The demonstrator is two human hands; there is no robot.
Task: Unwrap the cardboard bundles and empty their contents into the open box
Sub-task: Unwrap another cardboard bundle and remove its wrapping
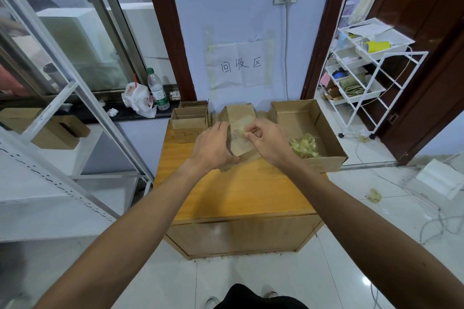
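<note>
By the middle of the tabletop's (238, 190) far edge, the cardboard bundle (237, 111) looks light, stiff and easy to dent. The left hand (213, 143) grips its left side, fingers curled round it. The right hand (266, 138) pinches the thin tape (242, 125) on its front, probably the best place to take hold. The open box (296, 120) sits at the far right corner.

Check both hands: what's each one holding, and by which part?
The left hand grips the cardboard bundle by its left side. The right hand pinches the loose end of the tape strip on the bundle's face.
</note>
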